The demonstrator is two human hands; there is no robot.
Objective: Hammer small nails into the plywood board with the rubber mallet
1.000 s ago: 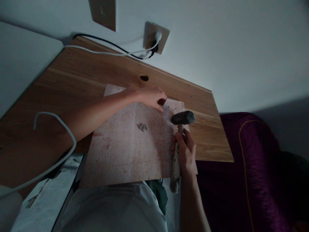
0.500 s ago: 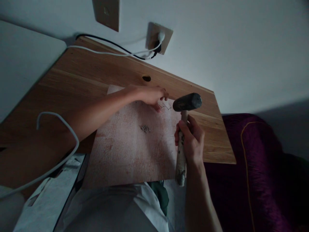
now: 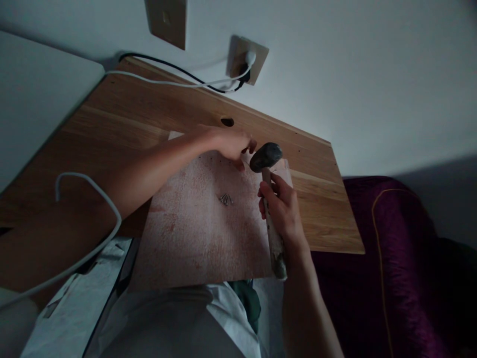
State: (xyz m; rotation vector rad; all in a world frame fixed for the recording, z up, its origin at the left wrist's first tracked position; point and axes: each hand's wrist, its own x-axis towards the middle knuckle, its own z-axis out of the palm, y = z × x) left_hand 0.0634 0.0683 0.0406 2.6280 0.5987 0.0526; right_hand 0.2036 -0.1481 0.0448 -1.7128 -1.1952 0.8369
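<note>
My right hand point(image 3: 283, 206) is wrapped round the worn wooden handle of a hammer point(image 3: 266, 157). Its dark head is raised over the far right part of a reddish board point(image 3: 204, 238). My left hand point(image 3: 233, 146) reaches across the board's far edge, thumb and curled fingers apart. A thin nail point(image 3: 245, 162) shows beside the left thumb, close to the hammer head; whether the thumb touches it is unclear. Several loose nails point(image 3: 225, 199) lie in a small pile mid-board. Small dark dots run along the board's far edge.
The board rests on a wooden desk point(image 3: 320, 219) with a round cable hole point(image 3: 227, 122). A wall socket point(image 3: 257, 59) holds two plugs with cables. A white cable point(image 3: 112, 204) crosses in front of my left arm. Purple fabric point(image 3: 402, 238) lies to the right.
My right hand has moved left with the hammer, bringing its head near my left fingers. My left hand has shifted slightly left. The nail pile stays in place.
</note>
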